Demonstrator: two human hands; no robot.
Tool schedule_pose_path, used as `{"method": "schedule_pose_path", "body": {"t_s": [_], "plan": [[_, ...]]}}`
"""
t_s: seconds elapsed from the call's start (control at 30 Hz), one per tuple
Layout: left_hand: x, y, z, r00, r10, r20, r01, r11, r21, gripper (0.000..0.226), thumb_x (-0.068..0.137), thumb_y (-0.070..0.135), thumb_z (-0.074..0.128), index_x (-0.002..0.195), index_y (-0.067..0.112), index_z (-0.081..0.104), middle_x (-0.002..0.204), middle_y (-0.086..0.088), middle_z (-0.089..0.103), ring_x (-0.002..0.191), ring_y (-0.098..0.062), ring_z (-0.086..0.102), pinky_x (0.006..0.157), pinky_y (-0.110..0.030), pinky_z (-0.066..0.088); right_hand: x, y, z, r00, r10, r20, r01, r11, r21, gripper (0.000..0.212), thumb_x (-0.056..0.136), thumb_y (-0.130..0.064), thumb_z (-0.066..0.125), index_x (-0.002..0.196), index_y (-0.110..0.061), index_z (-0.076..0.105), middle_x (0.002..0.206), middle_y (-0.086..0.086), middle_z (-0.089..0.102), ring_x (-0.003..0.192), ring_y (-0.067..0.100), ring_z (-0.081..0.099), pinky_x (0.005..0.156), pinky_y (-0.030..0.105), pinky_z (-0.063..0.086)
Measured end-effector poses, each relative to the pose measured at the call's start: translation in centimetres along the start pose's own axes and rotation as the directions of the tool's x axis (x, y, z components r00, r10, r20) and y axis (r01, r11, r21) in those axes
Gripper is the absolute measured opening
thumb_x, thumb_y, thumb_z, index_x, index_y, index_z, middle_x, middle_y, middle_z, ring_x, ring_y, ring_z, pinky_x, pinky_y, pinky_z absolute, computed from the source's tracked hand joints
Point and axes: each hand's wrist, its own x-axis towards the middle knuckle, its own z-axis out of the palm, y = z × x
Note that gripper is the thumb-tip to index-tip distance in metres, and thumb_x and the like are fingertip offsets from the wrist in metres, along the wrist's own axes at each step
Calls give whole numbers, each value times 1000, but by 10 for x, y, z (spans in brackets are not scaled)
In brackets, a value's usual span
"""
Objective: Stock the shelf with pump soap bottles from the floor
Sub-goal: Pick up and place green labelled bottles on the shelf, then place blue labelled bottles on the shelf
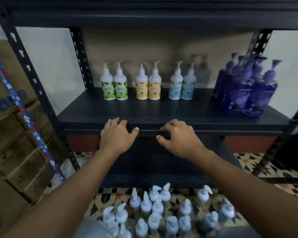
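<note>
- black metal shelf (162, 109) spans the middle of the frame, its dark board level
- three pairs of white pump bottles stand upright along its back, centre frame: green-labelled pair (114, 84), orange-labelled pair (148, 84), blue-labelled pair (182, 85), each pair touching
- purple pump bottles (246, 88) clustered upright at the board's right end
- white-pumped bottles (162, 212) packed close together on the tiled floor (273, 170), bottom centre, seen from above
</note>
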Motion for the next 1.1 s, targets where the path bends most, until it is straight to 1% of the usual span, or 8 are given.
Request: {"method": "schedule_pose_path", "body": {"t_s": [0.2, 0.4, 0.63, 0.77, 0.83, 0.9, 1.0, 1.1], "plan": [[-83, 48, 25, 994, 64, 87, -38, 961, -275, 46, 93, 55, 59, 128, 24, 62, 142, 1, 47, 132, -22, 47, 107, -38, 40, -84, 58, -4, 996, 86, 18, -88, 978, 191, 44, 95, -51, 58, 128, -22, 65, 127, -3, 57, 122, 17, 51, 99, 32, 43], [-152, 88, 94, 965, 130, 228, -9, 883, -468, 31, 95, 45, 63, 117, 23, 65, 122, 7, 49, 106, -9, 53, 89, -24, 37, -158, 123, 21, 943, 314, 110, -333, 885, 325, 38, 96, -46, 61, 123, -21, 69, 119, -2, 62, 108, 15, 60, 87, 27, 43], [-210, 116, 195, 887, -6, 462, 251, 845, -472, 14, 96, 36, 63, 94, 22, 61, 86, 14, 60, 89, -15, 62, 75, -28, 43, -224, 173, 89, 762, 579, 291, -646, 639, 418, 25, 95, -37, 59, 96, -16, 73, 84, -3, 69, 85, 19, 62, 75, 31, 45], [-247, 107, 261, 790, -181, 586, 451, 818, -357, 27, 94, 39, 65, 101, 13, 59, 93, 1, 62, 88, -20, 60, 79, -33, 48, -257, 188, 151, 636, 623, 456, -771, 540, 337, 33, 96, -48, 54, 80, -22, 67, 75, -4, 65, 77, 18, 61, 80, 35, 51], [-259, 100, 289, 760, -218, 612, 497, 802, -331, 30, 92, 38, 69, 105, 15, 54, 94, 1, 60, 94, -25, 61, 83, -35, 50, -269, 200, 188, 534, 667, 520, -839, 496, 225, 52, 88, -76, 41, 89, -31, 68, 88, -4, 68, 90, 20, 61, 92, 42, 48], [-264, 94, 313, 724, -244, 646, 552, 766, -330, 49, 87, 45, 71, 123, 18, 51, 111, 3, 62, 104, -24, 62, 89, -37, 50, -274, 213, 218, 463, 715, 524, -864, 497, 84, 82, 68, -98, 20, 111, -45, 65, 117, -4, 68, 115, 27, 57, 101, 52, 42], [-261, 83, 349, 723, -254, 643, 543, 785, -300, 91, 76, 65, 68, 150, 24, 34, 144, -4, 55, 124, -29, 58, 101, -46, 50, -273, 233, 259, 392, 736, 552, -888, 459, 19, 91, 61, -104, 21, 126, -49, 54, 132, -2, 63, 123, 28, 54, 102, 52, 40], [-252, 80, 373, 729, -256, 634, 533, 794, -293, 96, 87, 51, 71, 161, 24, 16, 148, -5, 54, 126, -31, 59, 99, -42, 50, -260, 242, 275, 365, 752, 550, -900, 437, 0, 102, 47, -110, 14, 132, -58, 32, 144, 2, 57, 133, 33, 49, 104, 57, 39]]}}
